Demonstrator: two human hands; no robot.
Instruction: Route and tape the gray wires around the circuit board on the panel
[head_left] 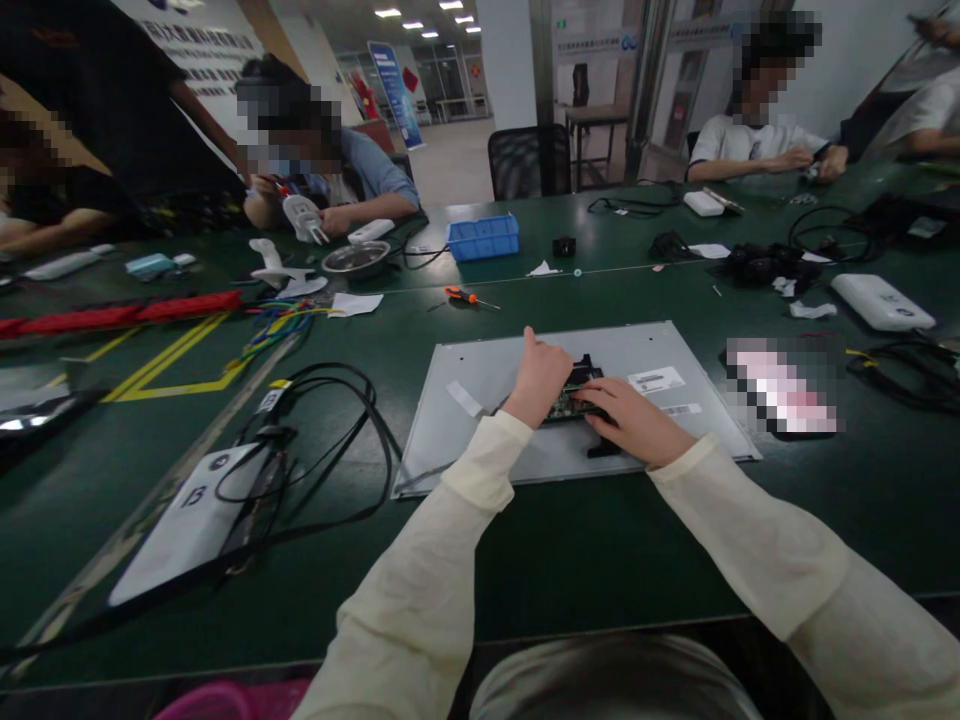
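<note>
A flat grey panel [495, 455], looking like the back of a display, lies before me with white stickers on it. On its middle sits a small green circuit board [559, 406] among black bracket pieces [604, 449]. My left hand [541, 372] is curled at the board's left side, one finger sticking up; its other fingertips and anything in them are hidden. From the right, my right hand [634, 415] grips the board's right part, fingers over the top and thumb near the lower edge.
An orange screwdriver [460, 295] lies beyond the panel, with a blue bin [482, 238] behind it. Left are a white power bank [187, 515] and looped black cables [367, 400]. A phone [784, 385] lies right of the panel. Other people sit across the table.
</note>
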